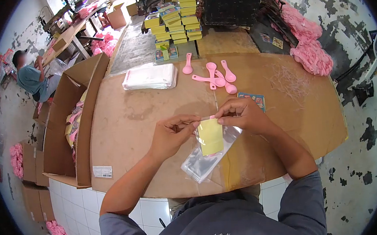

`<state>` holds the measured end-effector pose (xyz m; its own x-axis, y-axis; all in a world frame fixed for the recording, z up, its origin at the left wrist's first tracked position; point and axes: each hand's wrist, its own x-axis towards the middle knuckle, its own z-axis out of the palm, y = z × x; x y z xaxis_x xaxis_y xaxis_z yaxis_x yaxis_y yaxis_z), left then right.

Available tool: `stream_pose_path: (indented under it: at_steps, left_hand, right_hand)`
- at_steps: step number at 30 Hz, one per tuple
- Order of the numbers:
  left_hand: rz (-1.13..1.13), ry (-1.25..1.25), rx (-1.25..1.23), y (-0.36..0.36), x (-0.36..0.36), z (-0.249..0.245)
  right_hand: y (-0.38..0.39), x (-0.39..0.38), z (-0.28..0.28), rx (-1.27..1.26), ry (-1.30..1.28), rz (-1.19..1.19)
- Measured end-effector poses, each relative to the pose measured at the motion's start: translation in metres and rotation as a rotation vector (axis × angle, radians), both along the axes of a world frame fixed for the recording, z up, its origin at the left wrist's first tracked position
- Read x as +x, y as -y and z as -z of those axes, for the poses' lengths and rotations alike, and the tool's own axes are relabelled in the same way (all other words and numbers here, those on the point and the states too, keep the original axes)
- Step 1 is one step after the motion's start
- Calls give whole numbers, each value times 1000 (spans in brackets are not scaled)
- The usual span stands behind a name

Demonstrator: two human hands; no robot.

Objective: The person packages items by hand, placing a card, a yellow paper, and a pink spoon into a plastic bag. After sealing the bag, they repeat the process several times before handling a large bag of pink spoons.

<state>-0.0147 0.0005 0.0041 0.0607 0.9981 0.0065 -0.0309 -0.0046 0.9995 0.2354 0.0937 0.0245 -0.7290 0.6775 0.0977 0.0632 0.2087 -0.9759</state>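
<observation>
Both of my hands pinch the top edge of a small clear plastic bag (pixel 204 118) above the table's near side. My left hand (pixel 172 134) has its left corner, and my right hand (pixel 246 117) has its right corner. A yellow card (pixel 211 137) shows inside the bag, with a bit of pink at its top edge. Below it lie loose clear plastic bags (pixel 200 164). Several pink measuring spoons (pixel 217 78) lie just beyond my hands. Partly behind my right hand is a blue printed card (pixel 257 100).
A stack of clear bags (pixel 150 78) lies at the back left. Piles of yellow-edged cards (pixel 175 24) stand farther back. An open cardboard box (pixel 93 119) borders the table's left. Pink bundles (pixel 308 43) are at the right. A person (pixel 35 78) sits at far left.
</observation>
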Motion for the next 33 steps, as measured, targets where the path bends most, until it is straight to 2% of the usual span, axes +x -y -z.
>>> stream_pose_path:
  at_steps: [4, 10, 13, 16, 19, 22, 24, 26, 29, 31, 33]
  left_hand:
    - [-8, 74, -49, -2, -2, 6]
    - [-41, 134, 34, 0, 0, -2]
    - [-53, 203, 109, 1, 6, -7]
    - [56, 175, 36, 1, 8, -6]
    - [216, 21, -13, -4, -8, 2]
    - [-105, 42, -4, -1, -20, -20]
    - [-536, 123, 299, -5, -43, -26]
    - [-751, 486, 563, -10, -62, -56]
    - [-700, 590, 603, -12, -66, -62]
    - [-600, 388, 428, -16, -63, -41]
    - [-462, 97, 244, -20, -56, -20]
  right_hand:
    - [-2, 0, 8, -107, -22, -7]
    - [9, -5, -2, -186, 44, -145]
    - [5, -4, 4, -208, 5, -112]
    - [2, -2, 3, -170, -25, -70]
    - [0, 1, -4, -178, -71, -30]
    - [-11, 13, -12, 79, 18, 138]
    - [-27, 28, -12, 143, 51, 217]
    - [-38, 41, -17, 199, 112, 297]
    - [-47, 55, -25, 298, 255, 406]
    - [-53, 64, -23, 395, 385, 444]
    - [-52, 74, -26, 540, 523, 330]
